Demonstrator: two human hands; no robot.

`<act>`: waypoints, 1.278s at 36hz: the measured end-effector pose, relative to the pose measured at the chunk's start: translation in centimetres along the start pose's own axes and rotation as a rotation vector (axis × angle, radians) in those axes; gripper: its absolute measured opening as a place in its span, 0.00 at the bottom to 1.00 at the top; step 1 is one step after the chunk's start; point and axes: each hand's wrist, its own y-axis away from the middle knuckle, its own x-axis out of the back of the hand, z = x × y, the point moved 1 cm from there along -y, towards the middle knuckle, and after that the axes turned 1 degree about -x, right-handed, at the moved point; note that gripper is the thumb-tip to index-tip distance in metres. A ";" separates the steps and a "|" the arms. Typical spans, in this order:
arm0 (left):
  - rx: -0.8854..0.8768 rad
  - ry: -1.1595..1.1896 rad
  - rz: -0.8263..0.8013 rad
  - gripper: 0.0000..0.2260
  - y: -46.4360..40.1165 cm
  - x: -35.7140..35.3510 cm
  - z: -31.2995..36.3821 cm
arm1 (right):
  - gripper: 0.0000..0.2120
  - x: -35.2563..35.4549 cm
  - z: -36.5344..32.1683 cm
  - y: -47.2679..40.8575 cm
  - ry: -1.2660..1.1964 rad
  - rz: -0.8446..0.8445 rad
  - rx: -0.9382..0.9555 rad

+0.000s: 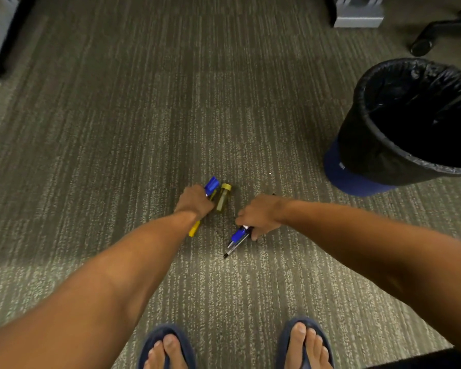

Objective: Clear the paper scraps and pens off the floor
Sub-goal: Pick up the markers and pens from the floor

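Note:
My left hand [194, 201] is closed around a small bunch of markers; blue caps [211, 184] stick out beyond the fingers and a yellow end [194, 229] shows below the wrist. A yellow-green highlighter [223, 198] lies on the carpet right beside that hand. My right hand [261, 214] is closed on several pens with blue and clear barrels [236, 239], their tips pointing down-left and touching the carpet. A tiny white paper speck [270, 173] lies farther away on the floor.
A blue bin with a black liner [378, 145] stands on the carpet at the right. A chair's caster and leg [421, 46] are at the top right, grey furniture bases [358, 14] at the top and left. My sandalled feet [168, 347] are at the bottom.

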 end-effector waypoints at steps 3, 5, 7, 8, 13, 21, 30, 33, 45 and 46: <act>-0.001 0.001 -0.020 0.19 0.0 0.2 -0.2 | 0.14 0.4 0.1 -0.4 -0.037 -0.021 -0.020; 0.011 0.018 -0.020 0.19 -0.2 0.5 -0.4 | 0.12 0.7 0.1 -0.3 -0.088 -0.024 -0.050; 0.031 0.050 -0.004 0.20 -0.4 0.9 -0.7 | 0.07 1.1 0.2 -0.1 -0.183 -0.048 -0.096; 0.038 0.066 0.013 0.20 -0.5 1.1 -0.8 | 0.05 1.3 0.4 0.1 -0.232 -0.065 -0.122; 0.051 0.133 0.149 0.17 -0.7 2.4 -1.0 | 0.04 2.8 1.9 1.1 -0.605 -0.057 -0.268; 0.002 0.378 0.190 0.17 -1.0 3.1 0.2 | 0.06 4.4 3.6 1.8 -1.311 0.301 -0.467; 0.062 0.268 0.129 0.23 -0.1 0.1 3.0 | 0.11 5.7 3.5 1.3 -1.333 0.497 -0.736; 0.120 0.192 0.119 0.27 0.2 -1.1 3.2 | 0.17 5.6 3.7 1.0 -1.238 0.584 -0.830; 0.107 0.211 0.105 0.22 -2.3 2.5 3.6 | 0.17 9.0 7.7 1.5 -1.202 0.535 -0.930; 0.111 0.221 0.113 0.21 -2.6 3.4 3.9 | 0.15 9.6 8.0 1.8 -1.186 0.544 -0.946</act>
